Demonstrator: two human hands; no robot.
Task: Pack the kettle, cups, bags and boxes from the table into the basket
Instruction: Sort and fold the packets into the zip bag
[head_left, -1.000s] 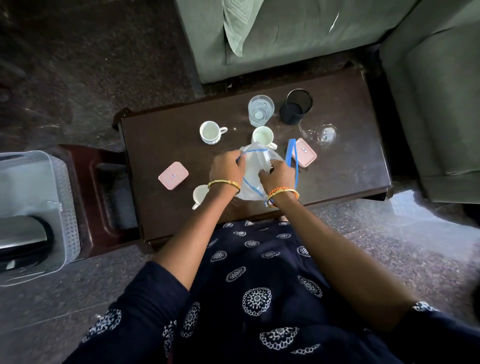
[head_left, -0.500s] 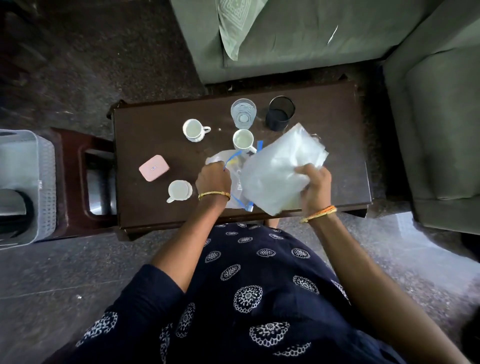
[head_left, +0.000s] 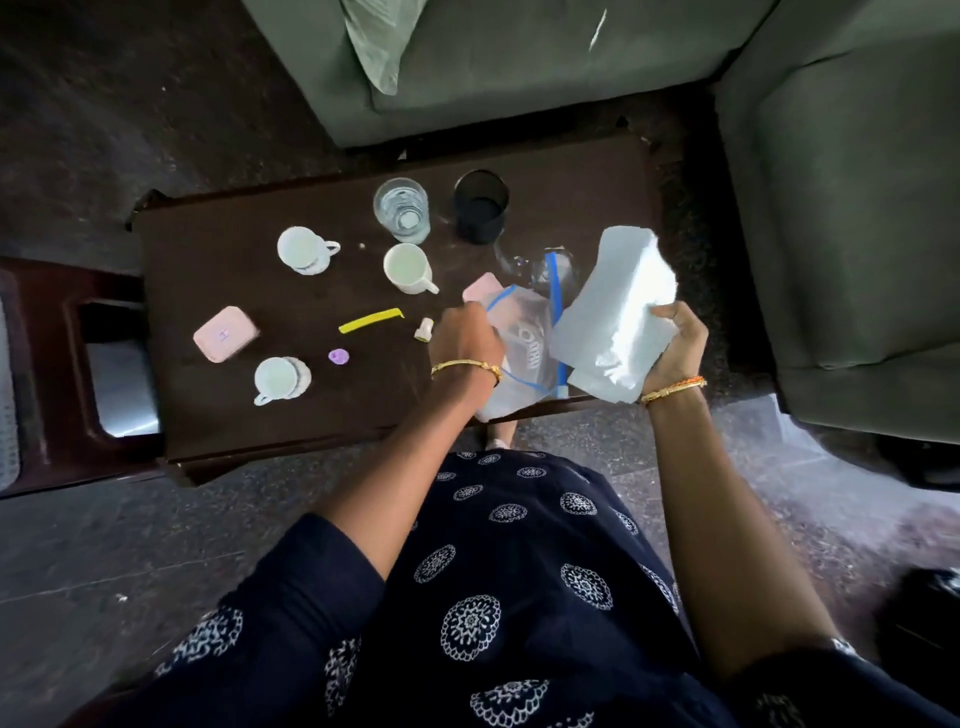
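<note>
My right hand (head_left: 678, 345) grips a folded white plastic bag (head_left: 615, 317), held up over the right end of the dark wooden table (head_left: 218, 415). My left hand (head_left: 465, 343) holds the edge of a clear zip bag with blue seals (head_left: 524, 358) that lies on the table. Three white cups stand on the table: one at the back left (head_left: 304, 249), one in the middle (head_left: 408, 267), one at the front left (head_left: 278, 379). One pink box (head_left: 224, 333) lies left; another pink box (head_left: 482, 287) is partly hidden behind the zip bag. Only a sliver of the basket (head_left: 8, 395) shows at the left edge.
A clear glass (head_left: 401, 209) and a black cup (head_left: 480, 205) stand at the table's back. A yellow strip (head_left: 371, 320), a purple bit (head_left: 338, 356) and a small pale piece (head_left: 425, 329) lie mid-table. A brown stool (head_left: 78, 364) stands left; green sofas (head_left: 519, 62) border the back and right.
My right hand has lifted the white bag up and to the right, away from the zip bag. Small items and the second pink box are now uncovered. The view has shifted right.
</note>
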